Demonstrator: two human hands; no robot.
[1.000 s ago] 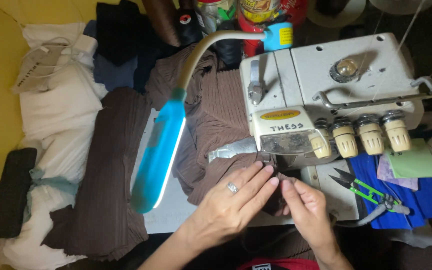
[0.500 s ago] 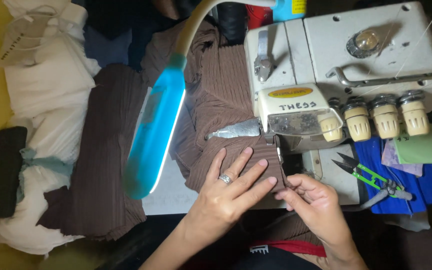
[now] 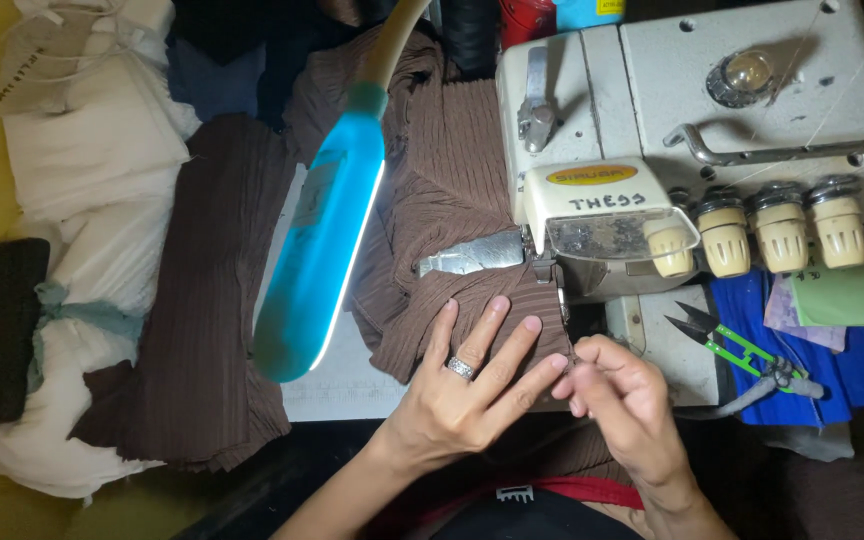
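Brown ribbed fabric, white sewing table, seemingly cluttered

This is a small sewing workshop: a cream overlock sewing machine with a row of tension dials sits on the counter, lit by a blue gooseneck lamp, with green thread snips alongside and piles of brown ribbed fabric and white cloth heaped around
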